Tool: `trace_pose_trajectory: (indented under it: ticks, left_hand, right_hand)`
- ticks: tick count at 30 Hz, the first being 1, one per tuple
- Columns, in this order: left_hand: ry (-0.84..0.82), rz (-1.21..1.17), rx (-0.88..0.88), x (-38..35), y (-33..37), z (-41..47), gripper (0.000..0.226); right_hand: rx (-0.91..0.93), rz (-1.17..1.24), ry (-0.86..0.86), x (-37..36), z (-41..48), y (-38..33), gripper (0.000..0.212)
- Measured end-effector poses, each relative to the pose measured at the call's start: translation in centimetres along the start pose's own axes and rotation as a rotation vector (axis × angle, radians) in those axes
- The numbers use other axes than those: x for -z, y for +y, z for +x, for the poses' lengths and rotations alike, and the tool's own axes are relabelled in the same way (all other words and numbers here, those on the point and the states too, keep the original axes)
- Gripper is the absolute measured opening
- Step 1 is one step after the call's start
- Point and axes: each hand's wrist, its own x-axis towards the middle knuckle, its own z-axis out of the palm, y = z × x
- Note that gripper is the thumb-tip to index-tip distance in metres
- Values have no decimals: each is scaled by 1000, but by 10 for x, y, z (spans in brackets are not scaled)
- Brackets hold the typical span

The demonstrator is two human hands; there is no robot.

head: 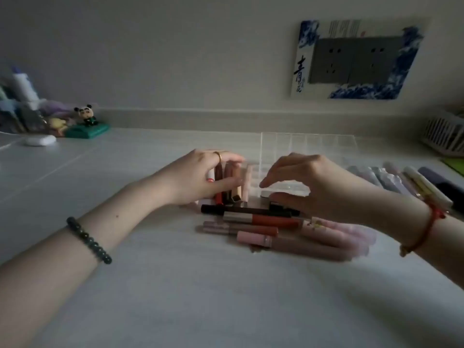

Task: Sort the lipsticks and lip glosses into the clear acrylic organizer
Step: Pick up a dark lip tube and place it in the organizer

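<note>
A clear acrylic organizer (pixel 308 144) with a grid of compartments stands at the middle back of the white table. My left hand (pixel 198 177) is curled around a bunch of upright lipsticks (pixel 229 177) just left of the organizer's front corner. My right hand (pixel 308 182) hovers over the organizer's front edge with thumb and fingers apart; I cannot tell if it touches anything. Several lip glosses lie flat in front: a black tube (pixel 246 210), a red one with a silver cap (pixel 263 219), and pink ones (pixel 256 237).
More pastel tubes and pens (pixel 391 179) lie at the right, beside a white slatted basket (pixel 444 136). A panda figure on a green base (pixel 88 121), a white case (pixel 41 140) and bottles stand at the far left. A wall socket panel (pixel 356 60) hangs behind.
</note>
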Motion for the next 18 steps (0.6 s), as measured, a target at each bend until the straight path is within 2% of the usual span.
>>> trace_pose_trajectory:
  ticks: [2, 5, 18]
  left_hand:
    - [49, 4, -39, 1, 1, -11, 39]
    - [10, 75, -62, -2, -4, -24, 19]
    - [-52, 249, -89, -6, -6, -39, 25]
  right_hand:
    - [-98, 12, -50, -7, 4, -7, 23]
    - [-170, -25, -85, -22, 12, -12, 21]
    - [-259, -17, -156, -29, 18, -21, 17]
